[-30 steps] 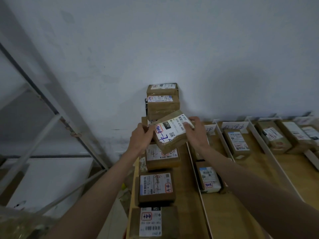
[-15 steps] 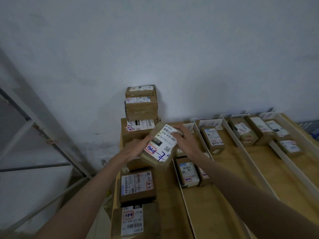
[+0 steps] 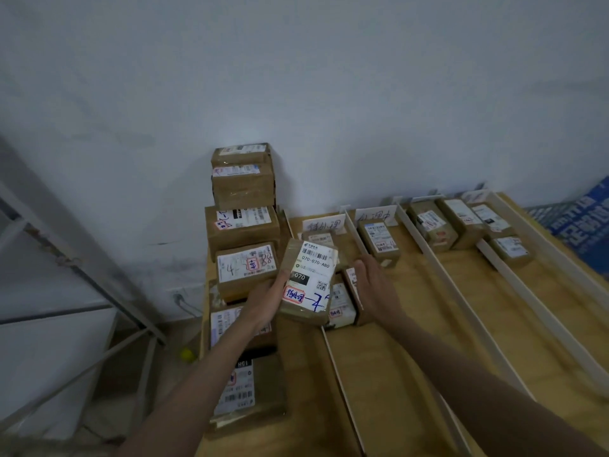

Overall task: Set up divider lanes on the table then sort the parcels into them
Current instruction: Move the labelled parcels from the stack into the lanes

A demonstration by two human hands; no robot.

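Head view: left hand (image 3: 267,301) grips held parcel (image 3: 308,282) above the first lane's near end; right hand (image 3: 372,288) just beside it, fingers relaxed, holding nothing
Done: white dividers (image 3: 438,268) laid, approx 8 parcels in lanes
Left: unsorted stack (image 3: 244,206) at left edge
Surface: wood table (image 3: 412,357), against wall
Room: pale wall, metal frame (image 3: 82,268) at left

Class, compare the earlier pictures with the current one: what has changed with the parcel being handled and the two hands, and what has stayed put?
The right hand has let go of the held parcel and now hangs open beside it. The left hand alone grips it, lower and nearer the first lane. The parcel stack and the white dividers are unchanged.
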